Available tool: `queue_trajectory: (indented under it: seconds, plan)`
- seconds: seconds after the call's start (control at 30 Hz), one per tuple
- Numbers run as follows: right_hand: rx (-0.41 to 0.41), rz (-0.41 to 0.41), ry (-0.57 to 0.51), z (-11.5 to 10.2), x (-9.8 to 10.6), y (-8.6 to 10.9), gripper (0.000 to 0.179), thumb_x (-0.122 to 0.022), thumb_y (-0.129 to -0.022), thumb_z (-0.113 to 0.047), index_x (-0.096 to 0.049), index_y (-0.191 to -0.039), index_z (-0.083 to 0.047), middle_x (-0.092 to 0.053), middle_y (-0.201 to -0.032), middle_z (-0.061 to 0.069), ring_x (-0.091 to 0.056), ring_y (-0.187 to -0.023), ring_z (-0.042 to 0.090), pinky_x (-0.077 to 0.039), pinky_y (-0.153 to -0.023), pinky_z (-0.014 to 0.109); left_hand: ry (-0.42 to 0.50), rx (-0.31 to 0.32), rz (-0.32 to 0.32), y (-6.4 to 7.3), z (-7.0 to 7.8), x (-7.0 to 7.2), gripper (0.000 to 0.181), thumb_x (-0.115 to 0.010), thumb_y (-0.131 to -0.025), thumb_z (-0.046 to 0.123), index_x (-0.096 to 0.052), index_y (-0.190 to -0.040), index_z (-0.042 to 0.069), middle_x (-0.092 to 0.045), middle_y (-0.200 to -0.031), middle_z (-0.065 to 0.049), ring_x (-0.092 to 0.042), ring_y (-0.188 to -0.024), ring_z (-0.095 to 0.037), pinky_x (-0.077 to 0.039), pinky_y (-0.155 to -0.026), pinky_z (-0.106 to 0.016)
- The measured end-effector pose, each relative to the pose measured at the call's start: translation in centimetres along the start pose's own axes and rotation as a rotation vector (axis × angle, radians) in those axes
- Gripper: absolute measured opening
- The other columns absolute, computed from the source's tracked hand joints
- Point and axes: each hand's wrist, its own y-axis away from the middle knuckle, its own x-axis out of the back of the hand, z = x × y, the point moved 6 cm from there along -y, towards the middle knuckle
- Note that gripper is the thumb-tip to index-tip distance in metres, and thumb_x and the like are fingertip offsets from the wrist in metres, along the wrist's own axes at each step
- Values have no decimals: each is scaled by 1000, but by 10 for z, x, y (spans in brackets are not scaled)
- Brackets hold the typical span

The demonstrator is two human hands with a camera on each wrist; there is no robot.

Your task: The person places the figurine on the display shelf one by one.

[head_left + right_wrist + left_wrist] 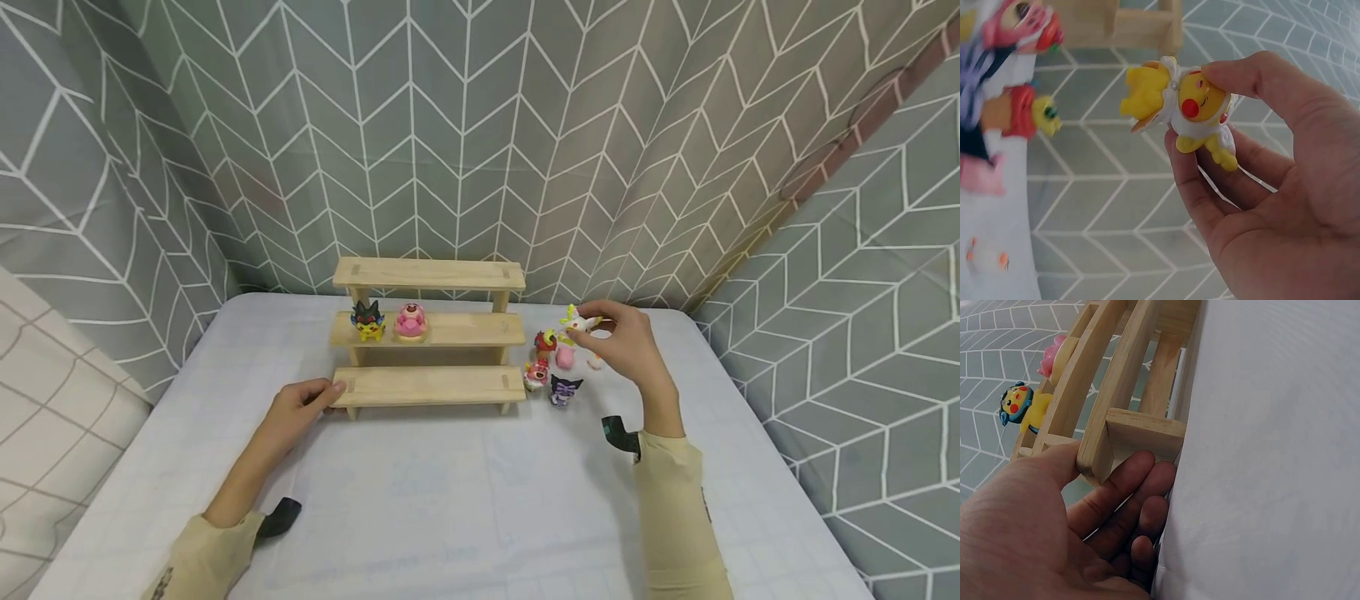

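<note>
My right hand (628, 346) pinches a yellow figurine in a white costume (1200, 103) between thumb and fingers, above the table. In the right wrist view the figurine lies tilted on its side, with red cheeks showing. At the left end of the lowest step, my left hand (296, 410) grips a three-step wooden display stand (427, 385), thumb on the board and fingers curled beneath it. A yellow figurine with a dark hood (367, 321) and a pink figurine (410, 322) stand on the middle step's left half.
Right of the stand, several figurines cluster on the white-covered table (465, 500): a purple-and-black one (564, 390), a red-and-pink one (536, 375), a red one with a yellow top (545, 343) and a pink one (565, 358). Behind hangs a grey chevron-patterned curtain (450, 150).
</note>
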Motion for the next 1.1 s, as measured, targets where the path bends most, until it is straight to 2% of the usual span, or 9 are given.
queue_trajectory:
  seconds: [0.13,0.23,0.5,0.73,0.97,1.1]
  plan:
    - [18,-2,-25,-14,-9,-4,35,-85,-90,-18,-74,-119,-4,-74,-117,14,-74,-100,31,-56,-92,39,6,-18,2,0,2,0,45,-59,-108,46,-71,-100,4,-62,-90,-6,-50,-84,-13,-41,-69,-26]
    - [25,-6,-52,-25,-17,-9,34,-85,-89,-17,-74,-119,-5,-74,-118,13,-74,-102,31,-55,-94,44,10,-27,4,-1,3,0,44,-59,-108,45,-69,-97,4,-60,-87,-6,-50,-82,-13,-41,-68,-26]
    - [80,-23,-122,-54,-42,-24,32,-86,-87,-12,-75,-116,-4,-75,-114,13,-72,-99,29,-57,-96,45,23,-40,0,-1,4,-2,42,-60,-108,41,-68,-94,3,-59,-84,-6,-49,-80,-13,-40,-67,-26]
    - [91,-41,-136,-70,-64,-30,32,-86,-87,-12,-75,-116,-5,-75,-114,10,-70,-102,27,-56,-97,43,12,-42,18,0,4,1,41,-60,-108,40,-68,-93,3,-60,-85,-6,-50,-81,-12,-41,-68,-25]
    - [154,-47,-184,-88,-85,-37,29,-86,-85,-10,-76,-112,-6,-76,-115,9,-70,-102,24,-57,-97,42,47,-49,26,2,3,2,39,-61,-108,37,-66,-89,3,-58,-81,-4,-46,-74,-9,-38,-63,-26]
    - [167,-62,-205,-98,-99,-41,28,-86,-83,-9,-77,-110,-6,-77,-110,8,-70,-100,21,-57,-95,39,53,-50,25,1,1,0,40,-61,-108,38,-66,-90,3,-58,-81,-4,-47,-75,-10,-39,-64,-26]
